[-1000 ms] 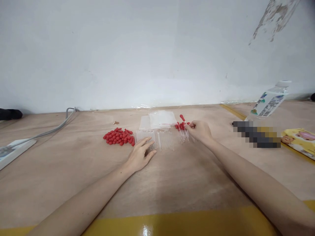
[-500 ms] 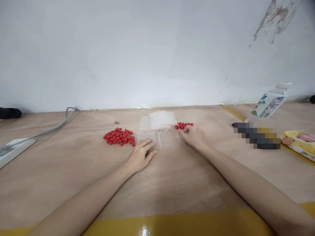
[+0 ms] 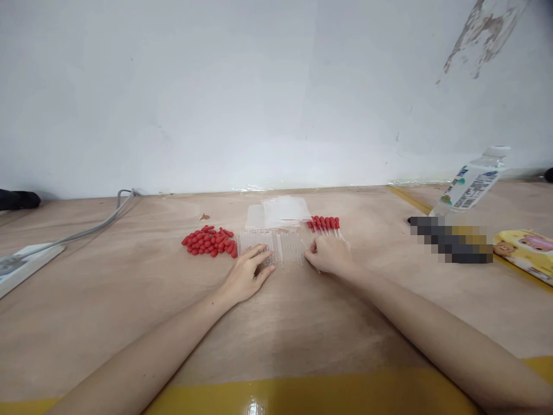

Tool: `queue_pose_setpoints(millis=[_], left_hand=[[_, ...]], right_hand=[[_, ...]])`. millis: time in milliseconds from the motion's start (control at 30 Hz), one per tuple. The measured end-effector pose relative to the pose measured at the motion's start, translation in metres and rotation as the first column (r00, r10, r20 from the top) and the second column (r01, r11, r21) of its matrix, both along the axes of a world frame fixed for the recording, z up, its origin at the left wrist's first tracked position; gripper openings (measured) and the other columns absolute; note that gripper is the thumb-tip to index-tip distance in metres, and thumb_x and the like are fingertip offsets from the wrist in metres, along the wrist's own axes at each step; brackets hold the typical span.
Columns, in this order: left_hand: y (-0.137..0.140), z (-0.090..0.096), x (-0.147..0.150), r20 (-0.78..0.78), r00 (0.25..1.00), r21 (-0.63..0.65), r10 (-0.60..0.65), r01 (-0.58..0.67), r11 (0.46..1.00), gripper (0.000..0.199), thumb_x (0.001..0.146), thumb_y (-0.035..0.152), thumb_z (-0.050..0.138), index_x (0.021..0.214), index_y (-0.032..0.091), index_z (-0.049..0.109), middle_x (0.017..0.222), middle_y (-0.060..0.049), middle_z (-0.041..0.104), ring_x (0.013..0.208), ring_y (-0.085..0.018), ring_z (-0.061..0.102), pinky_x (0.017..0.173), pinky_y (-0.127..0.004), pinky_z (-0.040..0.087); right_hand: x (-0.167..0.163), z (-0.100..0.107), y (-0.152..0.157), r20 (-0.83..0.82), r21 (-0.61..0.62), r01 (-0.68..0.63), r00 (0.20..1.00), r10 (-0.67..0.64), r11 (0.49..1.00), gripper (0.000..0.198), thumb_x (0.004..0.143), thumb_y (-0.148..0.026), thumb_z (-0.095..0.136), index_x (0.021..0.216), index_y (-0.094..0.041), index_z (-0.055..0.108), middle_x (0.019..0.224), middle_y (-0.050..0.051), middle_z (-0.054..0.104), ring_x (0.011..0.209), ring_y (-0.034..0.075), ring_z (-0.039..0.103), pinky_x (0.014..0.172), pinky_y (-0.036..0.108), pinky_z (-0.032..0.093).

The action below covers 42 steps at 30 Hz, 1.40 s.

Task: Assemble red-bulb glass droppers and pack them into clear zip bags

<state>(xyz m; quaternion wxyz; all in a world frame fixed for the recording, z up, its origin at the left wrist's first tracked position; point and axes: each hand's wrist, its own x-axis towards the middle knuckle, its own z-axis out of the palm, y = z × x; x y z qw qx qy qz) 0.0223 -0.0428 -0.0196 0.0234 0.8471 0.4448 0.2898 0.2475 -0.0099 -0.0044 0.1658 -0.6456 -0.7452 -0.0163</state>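
Observation:
A row of clear thin tubes [image 3: 289,248] lies side by side on the wooden table in the middle. My left hand [image 3: 250,268] rests over its left part, fingers spread and lying on the tubes. Just past the row's right end, my right hand [image 3: 330,253] has thumb and fingertips pinched together low by the tubes; what is between them is too small to make out. Beyond that hand are several droppers [image 3: 326,223], clear tubes with red rubber bulbs, partly hidden by it. A heap of loose red rubber bulbs [image 3: 209,241] lies left of the row.
Translucent plastic bags [image 3: 285,210] lie behind the tubes. At right are a tilted clear bottle [image 3: 473,181], a pixelated dark object [image 3: 453,239] and a yellow printed packet [image 3: 525,251]. A grey cable [image 3: 93,227] runs to a white power strip [image 3: 32,262] at left. A wall [image 3: 276,98] closes the back.
My right hand has drawn back toward me and slightly left, from the red bulbs to the lower tube ends, uncovering more of the droppers. My left hand has stayed in place.

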Motion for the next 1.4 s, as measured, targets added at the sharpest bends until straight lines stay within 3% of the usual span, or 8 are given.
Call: queue_pose_setpoints(millis=[233, 333, 500, 700, 900, 1033, 1167, 1400], left_hand=[[0.034, 0.032, -0.027, 0.052, 0.971, 0.070, 0.233, -0.236, 0.969, 0.021, 0.081, 0.030, 0.050, 0.082, 0.017, 0.067, 0.091, -0.009, 0.064, 0.092, -0.024, 0.057, 0.085, -0.039, 0.043], [0.063, 0.051, -0.051, -0.101, 0.924, -0.097, 0.368, -0.377, 0.921, 0.016, 0.075, 0.027, 0.053, 0.077, 0.018, 0.066, 0.079, -0.007, 0.064, 0.081, -0.025, 0.060, 0.077, -0.036, 0.044], [0.103, 0.065, -0.074, -0.287, 0.938, -0.388, 0.192, -0.298, 0.872, 0.010, 0.066, 0.027, 0.059, 0.067, 0.022, 0.068, 0.050, 0.001, 0.060, 0.052, -0.017, 0.056, 0.057, -0.025, 0.040], [0.126, 0.063, -0.078, -0.327, 0.937, -0.407, 0.127, -0.261, 0.875, 0.002, 0.052, 0.022, 0.067, 0.054, 0.022, 0.067, 0.055, 0.001, 0.062, 0.060, -0.017, 0.056, 0.056, -0.023, 0.038], [0.111, 0.068, -0.071, -0.214, 0.960, -0.238, 0.180, -0.230, 0.944, 0.016, 0.065, 0.034, 0.061, 0.070, 0.019, 0.065, 0.078, -0.004, 0.064, 0.074, -0.019, 0.054, 0.065, -0.026, 0.040], [0.080, 0.057, -0.055, 0.224, 0.968, -0.180, 0.109, -0.069, 0.981, 0.023, 0.079, 0.037, 0.050, 0.085, 0.017, 0.057, 0.079, -0.003, 0.062, 0.071, -0.015, 0.056, 0.066, -0.027, 0.044], [0.043, 0.034, -0.026, 0.575, 0.818, -0.258, -0.017, 0.201, 0.945, 0.024, 0.083, 0.037, 0.047, 0.094, 0.016, 0.053, 0.088, -0.006, 0.062, 0.076, -0.015, 0.060, 0.072, -0.030, 0.049], [0.014, 0.003, 0.008, 0.624, 0.780, -0.254, 0.040, 0.155, 0.955, 0.019, 0.073, 0.029, 0.062, 0.072, 0.016, 0.048, 0.085, -0.004, 0.059, 0.065, -0.012, 0.061, 0.060, -0.025, 0.051]], right_hand=[[-0.001, -0.009, -0.004, 0.036, 0.226, -0.048, 0.999, 0.040, 0.973, 0.019, 0.077, -0.027, 0.051, 0.061, -0.019, 0.057, 0.052, 0.007, 0.059, 0.046, 0.016, 0.050, 0.048, 0.030, 0.029], [-0.002, -0.010, -0.006, 0.009, 0.276, -0.012, 1.000, 0.010, 0.961, 0.015, 0.080, -0.026, 0.048, 0.074, -0.016, 0.057, 0.062, 0.008, 0.061, 0.055, 0.019, 0.054, 0.052, 0.030, 0.029], [-0.001, -0.016, -0.007, 0.078, 0.441, -0.146, 0.989, 0.125, 0.885, 0.020, 0.085, -0.027, 0.041, 0.076, -0.015, 0.054, 0.073, 0.008, 0.061, 0.071, 0.020, 0.053, 0.067, 0.031, 0.030], [0.001, -0.022, -0.006, 0.105, 0.454, -0.185, 0.983, 0.153, 0.872, 0.020, 0.087, -0.028, 0.040, 0.077, -0.015, 0.052, 0.073, 0.006, 0.061, 0.070, 0.019, 0.052, 0.070, 0.032, 0.026], [0.000, -0.020, -0.007, 0.083, 0.408, -0.216, 0.976, 0.199, 0.887, 0.018, 0.088, -0.024, 0.039, 0.083, -0.015, 0.053, 0.075, 0.007, 0.064, 0.071, 0.020, 0.055, 0.070, 0.033, 0.026], [-0.001, -0.021, -0.008, 0.048, 0.410, -0.262, 0.963, 0.267, 0.874, 0.015, 0.088, -0.023, 0.041, 0.087, -0.015, 0.055, 0.078, 0.005, 0.066, 0.075, 0.019, 0.057, 0.074, 0.033, 0.027], [-0.001, -0.021, -0.009, 0.042, 0.447, -0.354, 0.926, 0.376, 0.821, 0.017, 0.088, -0.024, 0.045, 0.094, -0.016, 0.059, 0.077, 0.003, 0.068, 0.076, 0.017, 0.057, 0.075, 0.032, 0.027], [-0.002, -0.019, -0.014, 0.044, 0.465, -0.439, 0.879, 0.476, 0.769, 0.021, 0.089, -0.027, 0.044, 0.087, -0.019, 0.063, 0.079, 0.003, 0.066, 0.073, 0.013, 0.057, 0.075, 0.030, 0.029]])
